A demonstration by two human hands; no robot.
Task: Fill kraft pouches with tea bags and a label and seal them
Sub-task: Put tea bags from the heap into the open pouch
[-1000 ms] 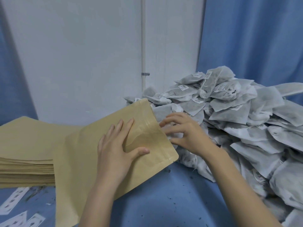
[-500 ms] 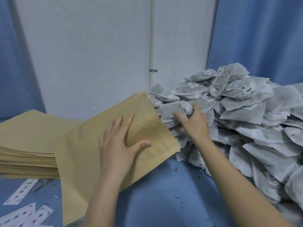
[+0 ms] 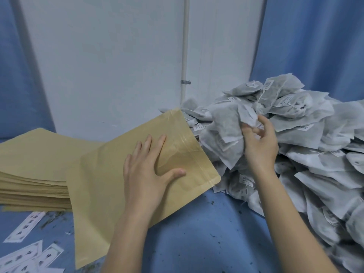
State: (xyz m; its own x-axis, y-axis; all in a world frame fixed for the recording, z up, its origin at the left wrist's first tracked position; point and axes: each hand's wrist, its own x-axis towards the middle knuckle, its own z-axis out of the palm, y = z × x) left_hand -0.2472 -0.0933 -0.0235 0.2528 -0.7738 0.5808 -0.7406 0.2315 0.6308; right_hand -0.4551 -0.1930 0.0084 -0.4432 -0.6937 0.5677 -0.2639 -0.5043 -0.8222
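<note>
Head cam: I'm pinching a soft, light tea bag (image 3: pixel 226 133) with right hand (image 3: pixel 260 146) fingers curled round its edge, left hand (image 3: pixel 147 170) lying flat on the pouch (image 3: pixel 110 174).

A tea bag (image 3: pixel 226 129) is now being gripped and lifted off the heap of tea bags (image 3: pixel 307 146) by the right hand (image 3: pixel 260 146), whose fingers were lying at the kraft pouch (image 3: pixel 126 174) mouth a second ago and then reaching flat into the heap. The bag is being held raised just beside the pouch's open top edge.
</note>
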